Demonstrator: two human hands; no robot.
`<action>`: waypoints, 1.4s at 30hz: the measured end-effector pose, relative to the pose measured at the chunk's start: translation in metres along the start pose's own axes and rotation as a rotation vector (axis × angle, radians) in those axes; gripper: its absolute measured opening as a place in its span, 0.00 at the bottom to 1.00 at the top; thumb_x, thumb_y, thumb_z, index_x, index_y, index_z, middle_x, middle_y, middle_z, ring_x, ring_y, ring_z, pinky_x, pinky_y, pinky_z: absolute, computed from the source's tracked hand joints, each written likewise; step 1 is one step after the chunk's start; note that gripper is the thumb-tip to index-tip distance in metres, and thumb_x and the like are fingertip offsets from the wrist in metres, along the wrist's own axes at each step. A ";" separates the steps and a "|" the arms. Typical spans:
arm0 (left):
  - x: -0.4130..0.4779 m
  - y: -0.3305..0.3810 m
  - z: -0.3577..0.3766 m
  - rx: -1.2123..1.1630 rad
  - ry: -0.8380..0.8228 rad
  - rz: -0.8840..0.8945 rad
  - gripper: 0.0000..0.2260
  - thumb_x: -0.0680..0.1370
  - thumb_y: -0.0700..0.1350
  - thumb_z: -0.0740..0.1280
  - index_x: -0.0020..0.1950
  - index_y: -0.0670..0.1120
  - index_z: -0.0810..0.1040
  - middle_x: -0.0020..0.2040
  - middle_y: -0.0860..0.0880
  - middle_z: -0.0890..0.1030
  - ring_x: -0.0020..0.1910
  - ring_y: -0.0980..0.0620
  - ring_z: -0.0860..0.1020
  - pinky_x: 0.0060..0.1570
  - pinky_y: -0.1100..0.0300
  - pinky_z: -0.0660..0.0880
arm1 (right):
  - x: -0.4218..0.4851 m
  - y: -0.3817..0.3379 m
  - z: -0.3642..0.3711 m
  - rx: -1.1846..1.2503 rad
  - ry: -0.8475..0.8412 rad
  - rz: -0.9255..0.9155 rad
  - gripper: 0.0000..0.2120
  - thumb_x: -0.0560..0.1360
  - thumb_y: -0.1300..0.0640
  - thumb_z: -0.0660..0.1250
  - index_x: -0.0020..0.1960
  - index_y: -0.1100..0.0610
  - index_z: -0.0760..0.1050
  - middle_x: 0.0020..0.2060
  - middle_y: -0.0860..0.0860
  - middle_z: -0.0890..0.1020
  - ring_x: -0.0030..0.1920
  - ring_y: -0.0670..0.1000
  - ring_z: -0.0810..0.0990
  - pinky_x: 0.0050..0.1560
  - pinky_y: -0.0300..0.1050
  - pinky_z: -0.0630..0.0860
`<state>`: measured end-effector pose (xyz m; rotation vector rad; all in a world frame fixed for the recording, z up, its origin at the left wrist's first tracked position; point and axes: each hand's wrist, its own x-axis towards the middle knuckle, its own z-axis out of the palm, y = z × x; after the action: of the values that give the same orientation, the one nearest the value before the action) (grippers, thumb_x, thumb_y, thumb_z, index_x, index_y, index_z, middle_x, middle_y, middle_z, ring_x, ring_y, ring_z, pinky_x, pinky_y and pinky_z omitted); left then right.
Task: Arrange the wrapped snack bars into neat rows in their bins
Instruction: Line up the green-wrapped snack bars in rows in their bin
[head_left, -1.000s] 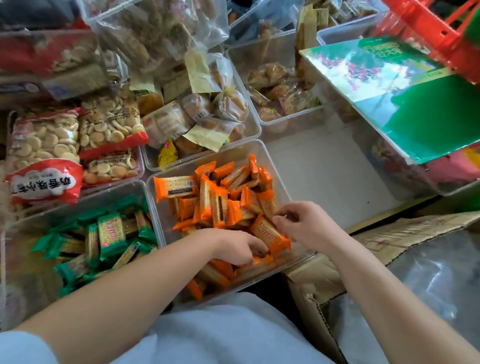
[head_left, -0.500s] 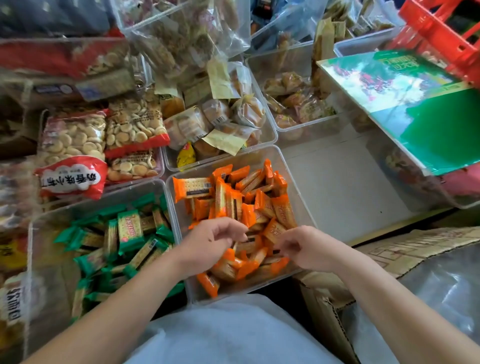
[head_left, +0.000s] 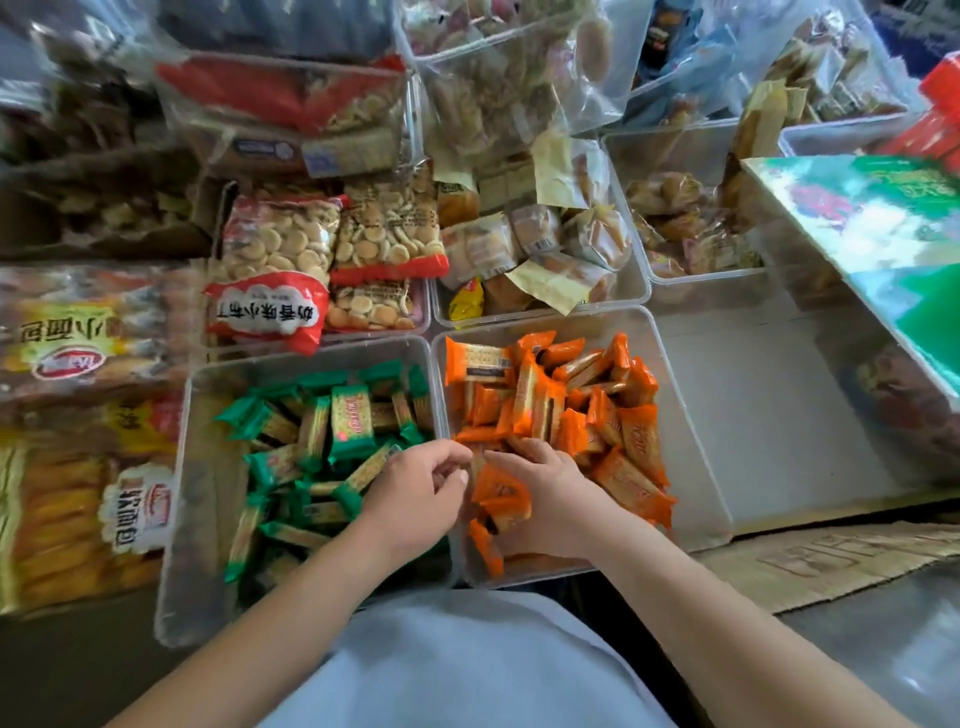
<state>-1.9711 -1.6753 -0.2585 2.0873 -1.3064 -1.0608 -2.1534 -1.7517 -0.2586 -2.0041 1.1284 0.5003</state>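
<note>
Orange snack bars (head_left: 550, 395) lie jumbled in a clear bin (head_left: 696, 467), most of them just beyond the fingers (head_left: 535, 449) of the right hand (head_left: 556, 504) and to their right. That hand reaches into the near left part of the pile; its fingers are curled down among the wrappers and, with the thumb, grasp a few orange snack bars under the palm. The left hand (head_left: 415, 499) hovers at the wall between this bin and a second bin (head_left: 208, 467). Its fingers (head_left: 452, 457) are curled towards the thumb, but whether they pinch a wrapper cannot be told. Green snack bars (head_left: 332, 436) lie loose in the second bin, to the left of those fingers and beyond them. Further beyond the fingers are bags of round biscuits (head_left: 280, 244).
</note>
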 end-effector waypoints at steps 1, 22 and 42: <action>-0.002 -0.004 -0.002 0.000 -0.005 -0.003 0.10 0.82 0.44 0.68 0.61 0.52 0.84 0.44 0.63 0.79 0.42 0.64 0.77 0.47 0.67 0.73 | 0.007 -0.004 0.008 -0.048 -0.039 0.025 0.46 0.69 0.37 0.76 0.80 0.33 0.56 0.80 0.49 0.55 0.78 0.61 0.54 0.73 0.63 0.69; -0.002 -0.022 -0.013 -0.036 -0.115 0.071 0.10 0.84 0.47 0.66 0.62 0.55 0.82 0.53 0.62 0.81 0.51 0.63 0.79 0.55 0.60 0.79 | -0.021 0.041 -0.024 0.258 0.211 0.207 0.10 0.69 0.47 0.79 0.46 0.43 0.80 0.45 0.46 0.81 0.43 0.48 0.81 0.42 0.48 0.83; 0.008 -0.030 -0.010 -0.079 -0.074 0.031 0.11 0.83 0.44 0.66 0.62 0.55 0.83 0.56 0.60 0.81 0.55 0.62 0.79 0.58 0.63 0.78 | 0.051 -0.007 0.026 -0.207 -0.099 -0.133 0.42 0.76 0.52 0.69 0.84 0.43 0.50 0.83 0.47 0.52 0.83 0.59 0.46 0.82 0.55 0.48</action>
<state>-1.9444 -1.6693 -0.2765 1.9809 -1.3057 -1.1676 -2.1193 -1.7569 -0.3053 -2.1892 0.9066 0.6619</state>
